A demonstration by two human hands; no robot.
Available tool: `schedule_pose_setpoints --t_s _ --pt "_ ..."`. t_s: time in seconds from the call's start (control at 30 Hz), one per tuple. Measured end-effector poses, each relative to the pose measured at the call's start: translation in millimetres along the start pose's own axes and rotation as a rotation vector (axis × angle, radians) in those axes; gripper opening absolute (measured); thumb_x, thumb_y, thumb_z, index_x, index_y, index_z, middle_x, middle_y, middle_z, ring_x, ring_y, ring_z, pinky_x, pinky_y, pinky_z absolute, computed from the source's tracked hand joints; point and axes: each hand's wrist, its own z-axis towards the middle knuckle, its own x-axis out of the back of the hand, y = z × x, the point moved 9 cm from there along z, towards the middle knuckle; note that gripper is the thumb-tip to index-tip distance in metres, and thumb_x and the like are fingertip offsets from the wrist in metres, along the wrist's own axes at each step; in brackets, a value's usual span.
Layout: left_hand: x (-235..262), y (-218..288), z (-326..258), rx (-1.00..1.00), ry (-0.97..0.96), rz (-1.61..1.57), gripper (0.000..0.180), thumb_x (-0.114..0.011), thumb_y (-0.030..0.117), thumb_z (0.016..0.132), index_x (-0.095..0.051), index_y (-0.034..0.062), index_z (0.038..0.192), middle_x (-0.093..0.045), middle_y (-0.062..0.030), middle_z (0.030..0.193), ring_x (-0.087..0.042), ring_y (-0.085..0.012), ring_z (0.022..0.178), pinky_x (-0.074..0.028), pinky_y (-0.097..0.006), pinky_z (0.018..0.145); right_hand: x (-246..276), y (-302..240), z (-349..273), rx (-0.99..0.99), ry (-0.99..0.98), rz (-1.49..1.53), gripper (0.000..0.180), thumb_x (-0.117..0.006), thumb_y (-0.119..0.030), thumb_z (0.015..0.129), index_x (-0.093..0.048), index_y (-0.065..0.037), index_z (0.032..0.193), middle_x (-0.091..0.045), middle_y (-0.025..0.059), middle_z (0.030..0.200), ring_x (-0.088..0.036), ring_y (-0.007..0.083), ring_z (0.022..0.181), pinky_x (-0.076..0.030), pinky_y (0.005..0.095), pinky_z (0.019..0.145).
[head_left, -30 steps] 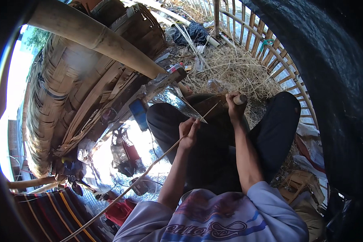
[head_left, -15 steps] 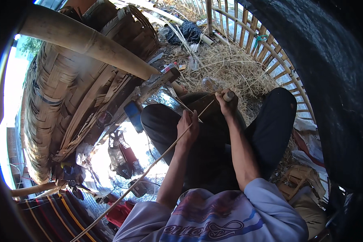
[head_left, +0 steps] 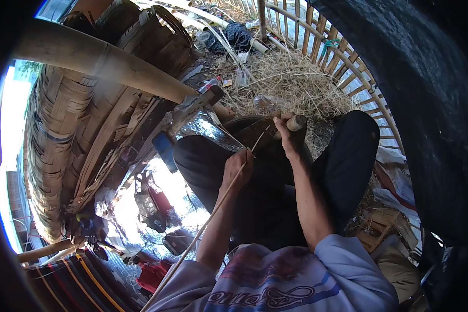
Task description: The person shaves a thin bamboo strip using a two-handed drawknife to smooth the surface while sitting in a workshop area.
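Between my knees, my left hand is closed around a long, thin bamboo strip. From there the strip runs back past my left forearm to the lower edge, and its short far end points up toward the blade. My right hand grips a knife by its thick round wooden handle. The wide, dark knife blade reaches left from that fist, just beyond the strip's tip. Whether blade and strip touch, I cannot tell.
Dry straw and shavings lie ahead, below a bamboo slat fence. At the left stand large woven bamboo baskets and a thick bamboo pole. A blue phone-like object is beside my left knee. Black sheeting hangs at right.
The strip's rear end has swung right, closer to my body, and its far tip has come a little left. My left hand has turned and closed more. The right hand keeps its grip.
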Motion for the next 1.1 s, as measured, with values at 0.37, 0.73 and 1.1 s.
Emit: schedule_pose_setpoints --t_s 0.37,0.73,1.1 --pt "-4 6 3 -0.06 -0.011 -0.045 0.023 -0.046 0.016 0.094 -0.049 0.0009 0.076 -0.057 -0.0211 0.07 -0.057 -0.0417 0.069 -0.045 -0.049 0.061 -15 -8 -8 0.071 -0.052 0.025 0.018 -0.069 -0.011 0.079 -0.056 -0.004 0.07 -0.056 0.0033 0.06 -0.051 0.0079 0.058 -0.043 0.0278 0.054" --pt "-3 3 2 -0.024 -0.01 -0.064 0.022 -0.046 0.015 0.094 -0.049 0.001 0.078 -0.056 -0.0215 0.068 -0.058 -0.0415 0.067 -0.045 -0.049 0.059 -15 5 2 0.032 -0.049 0.098 0.018 -0.069 -0.007 0.078 -0.054 -0.003 0.069 -0.054 0.0029 0.061 -0.052 0.0093 0.059 -0.043 0.0278 0.056" --pt "0 6 -3 -0.075 0.017 -0.062 0.019 -0.047 0.012 0.093 -0.048 0.0019 0.077 -0.056 -0.0214 0.067 -0.058 -0.0417 0.065 -0.045 -0.05 0.057 -8 24 -13 -0.03 -0.005 0.181 0.018 -0.068 -0.009 0.08 -0.055 -0.002 0.071 -0.055 0.0014 0.063 -0.052 0.0086 0.061 -0.043 0.028 0.056"
